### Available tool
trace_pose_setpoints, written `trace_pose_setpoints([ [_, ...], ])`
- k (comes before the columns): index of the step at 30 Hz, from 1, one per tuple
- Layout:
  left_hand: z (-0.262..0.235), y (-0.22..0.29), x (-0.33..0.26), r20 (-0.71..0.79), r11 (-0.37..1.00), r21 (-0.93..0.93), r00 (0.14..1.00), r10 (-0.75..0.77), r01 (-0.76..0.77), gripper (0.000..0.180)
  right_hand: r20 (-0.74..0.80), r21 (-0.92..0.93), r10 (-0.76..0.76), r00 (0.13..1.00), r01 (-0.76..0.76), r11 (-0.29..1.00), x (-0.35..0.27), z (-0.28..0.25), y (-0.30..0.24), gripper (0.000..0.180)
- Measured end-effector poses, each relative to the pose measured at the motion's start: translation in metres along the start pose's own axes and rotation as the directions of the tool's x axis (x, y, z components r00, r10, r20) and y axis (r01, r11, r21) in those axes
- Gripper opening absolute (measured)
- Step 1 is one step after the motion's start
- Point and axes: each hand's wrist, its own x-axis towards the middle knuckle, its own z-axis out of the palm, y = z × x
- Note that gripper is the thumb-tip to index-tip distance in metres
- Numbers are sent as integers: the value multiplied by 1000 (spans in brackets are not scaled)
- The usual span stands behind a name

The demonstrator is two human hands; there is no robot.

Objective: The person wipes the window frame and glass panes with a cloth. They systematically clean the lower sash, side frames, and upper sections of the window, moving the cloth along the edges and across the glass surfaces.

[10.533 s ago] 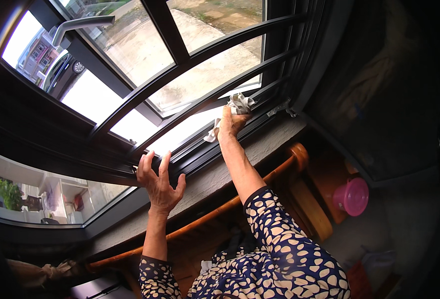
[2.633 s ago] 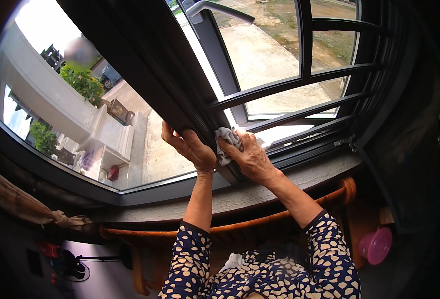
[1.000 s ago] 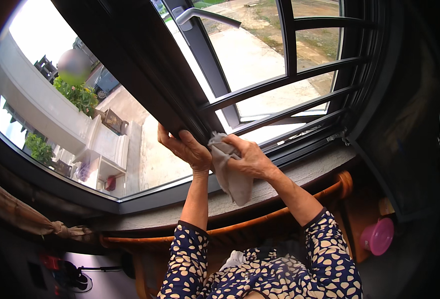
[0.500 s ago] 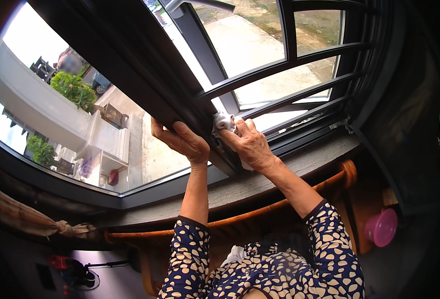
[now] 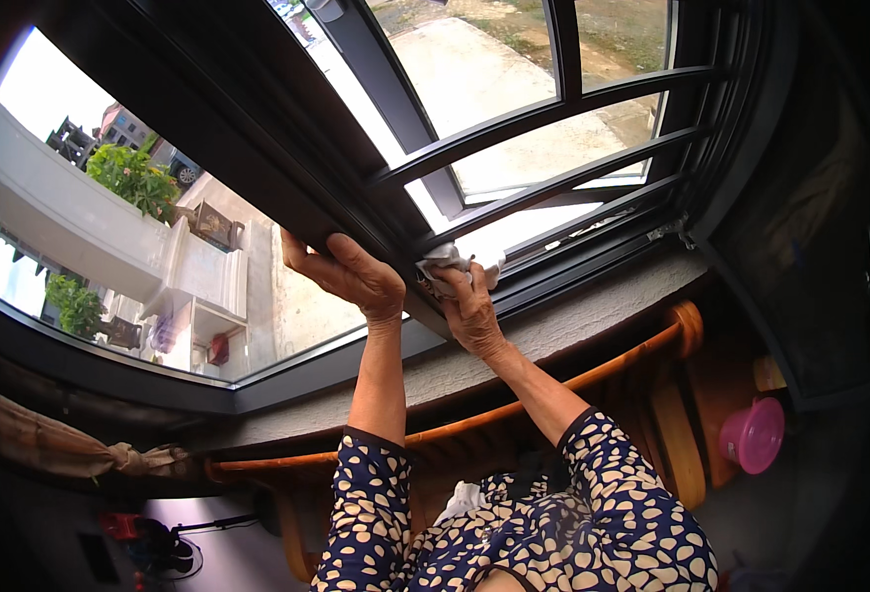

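Gripping grey cloth [image 5: 439,259]: right hand [image 5: 471,309]

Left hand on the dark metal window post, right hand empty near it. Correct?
No: the right hand isn't empty. The head view shows it holding a crumpled grey-white cloth. The left hand is on the dark metal window post, as stated.

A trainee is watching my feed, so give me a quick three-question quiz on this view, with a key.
1. Which hand holds the pale cloth?
2. True or false: the left hand also holds a cloth.
3. What colour is the tub at the right?
A) green
B) pink
C) white

Key:
1. The right hand.
2. False; it rests against the dark window post.
3. B.
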Motion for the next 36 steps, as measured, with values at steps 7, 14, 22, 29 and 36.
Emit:
trace_pose_setpoints([
  [7,0,-3,-3,5,997,77,1000,21,-22,41,169,-66,161,972,-152,986,-26,-12,17,58],
  [14,-1,-4,-1,-7,996,77,999,53,-52,39,141,17,272,952,-277,961,-8,-31,-6,56],
  [22,2,1,-1,0,999,26,1000,21,-21,39,19,77,164,986,-165,983,-10,1,6,65],
  [29,0,-2,-2,7,993,94,998,70,-70,40,269,-138,296,917,-267,954,-57,-8,30,61],
  [36,0,-2,-1,3,997,47,998,69,-69,42,218,15,447,867,-461,887,-65,-30,28,56],
])
